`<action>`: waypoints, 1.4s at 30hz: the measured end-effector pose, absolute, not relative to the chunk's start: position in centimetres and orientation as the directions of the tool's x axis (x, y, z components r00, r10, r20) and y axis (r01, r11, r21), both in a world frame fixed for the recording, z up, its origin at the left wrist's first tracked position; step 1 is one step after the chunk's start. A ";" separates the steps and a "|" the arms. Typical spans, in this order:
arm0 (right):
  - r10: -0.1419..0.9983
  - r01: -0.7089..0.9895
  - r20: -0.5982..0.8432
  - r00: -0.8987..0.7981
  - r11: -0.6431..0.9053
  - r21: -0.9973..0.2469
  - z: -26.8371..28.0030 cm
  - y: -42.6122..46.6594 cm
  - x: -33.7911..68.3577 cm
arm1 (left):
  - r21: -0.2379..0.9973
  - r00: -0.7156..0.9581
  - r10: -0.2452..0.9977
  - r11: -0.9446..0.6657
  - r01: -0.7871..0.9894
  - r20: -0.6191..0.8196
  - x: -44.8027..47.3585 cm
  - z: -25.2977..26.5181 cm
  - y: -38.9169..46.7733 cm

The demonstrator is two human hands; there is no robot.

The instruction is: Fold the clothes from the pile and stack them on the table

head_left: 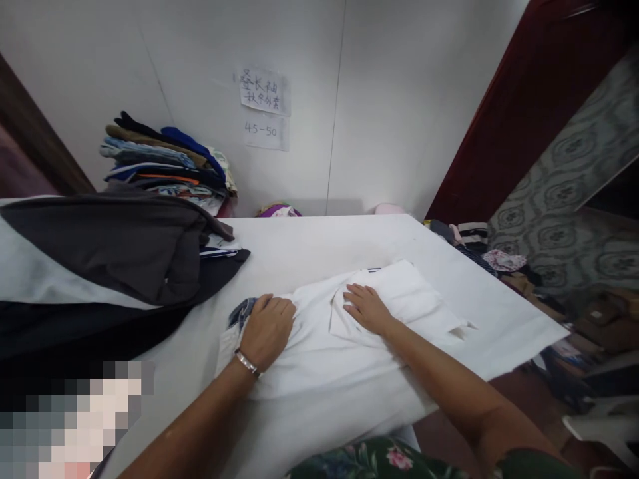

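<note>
A white garment (314, 336) lies spread and partly folded on the white table, with a dark patterned patch (242, 313) at its left end and a small dark mark on its far edge. Beside that patch, my left hand (269, 326) presses down with its fingers curled into the fabric; a silver bracelet circles the wrist. My right hand (367, 307) rests flat on a folded flap of the garment, fingers stretched out.
Dark clothes (110, 253) are heaped on the table's left side. Behind them stands a stack of folded clothes (164, 163). Handwritten paper signs (264, 93) hang on the wall. More clothes (504, 261) lie beyond the right edge of the table (519, 319).
</note>
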State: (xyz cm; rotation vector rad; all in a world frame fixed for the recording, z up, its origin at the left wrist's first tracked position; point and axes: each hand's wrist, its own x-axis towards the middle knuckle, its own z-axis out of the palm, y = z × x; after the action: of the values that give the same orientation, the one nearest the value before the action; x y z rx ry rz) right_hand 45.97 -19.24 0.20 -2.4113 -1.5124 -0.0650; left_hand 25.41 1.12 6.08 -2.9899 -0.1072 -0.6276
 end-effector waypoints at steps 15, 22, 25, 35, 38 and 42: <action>0.745 0.763 0.179 0.642 -0.598 -0.247 4.1 -19.5 54.3 | 0.195 0.838 0.439 -0.898 0.395 0.324 25.6 6.4 4.5; 0.771 0.772 0.060 0.635 -0.629 -0.091 3.3 -19.4 55.1 | 0.159 0.854 0.464 -0.885 0.437 0.237 25.6 4.5 4.7; 0.779 0.780 0.055 0.625 -0.622 -0.068 3.3 -19.6 55.0 | 0.178 0.860 0.484 -0.871 0.457 0.160 25.8 4.7 5.3; 0.781 0.789 0.117 0.614 -0.607 -0.092 2.1 -20.5 55.1 | 0.411 0.873 0.463 -0.833 0.371 0.152 25.1 7.1 5.1; 0.789 0.801 0.134 0.599 -0.589 -0.109 1.3 -20.8 55.4 | 0.579 0.940 0.327 -0.786 0.216 0.093 23.8 8.0 4.6; 0.800 0.820 0.180 0.573 -0.559 -0.126 0.1 -21.1 55.9 | 0.668 0.957 0.281 -0.727 0.160 0.077 23.2 8.5 4.8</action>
State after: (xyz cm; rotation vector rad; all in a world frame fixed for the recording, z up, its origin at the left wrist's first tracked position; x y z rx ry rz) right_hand 55.93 -21.14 0.11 -2.6082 -1.3595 -0.1513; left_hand 23.18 4.83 8.50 -3.8083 -0.4912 -0.3567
